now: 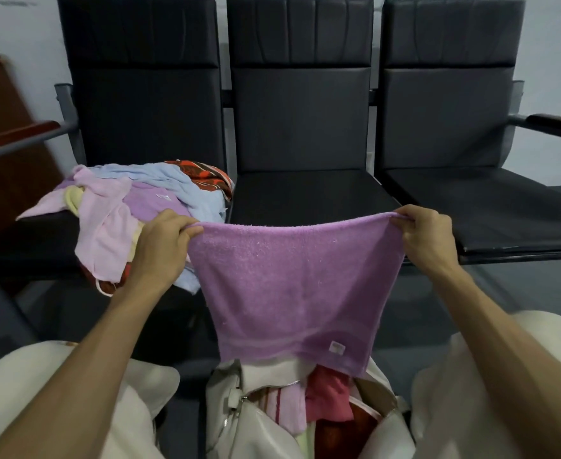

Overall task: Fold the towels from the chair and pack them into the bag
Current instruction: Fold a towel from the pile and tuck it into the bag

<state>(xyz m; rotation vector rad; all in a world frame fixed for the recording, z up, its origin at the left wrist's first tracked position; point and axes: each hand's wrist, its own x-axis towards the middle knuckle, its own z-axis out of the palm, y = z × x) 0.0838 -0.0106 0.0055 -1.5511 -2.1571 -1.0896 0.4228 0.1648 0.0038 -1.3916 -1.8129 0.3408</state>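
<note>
Two hands hold a purple towel [292,286] spread flat in the air. The left hand [164,240] pinches its upper left corner between thumb and curled fingers, and the right hand [428,238] pinches the upper right corner the same way, so the top edge runs between them with a slight sag. The towel hangs in front of the middle seat [305,193] of a row of three black padded chairs. Its lower edge, with a small white label [336,347] near the right corner, covers the far side of the white bag [265,425], which sits unzipped between the person's knees. Inside the bag lie packed cloths: a pale pink towel [292,405] on the left, a deeper pink towel [328,392] beside it, and something dark red lower down. On the left seat [40,233] lies a loose heap of towels [133,207] in pale pink, lilac, light blue and a bit of yellow, with a red and black patterned cloth [206,175] at the back. Part of the heap spills over the seat's front edge, just behind the left hand. A red-brown wooden board [4,144] stands at the far left.
</note>
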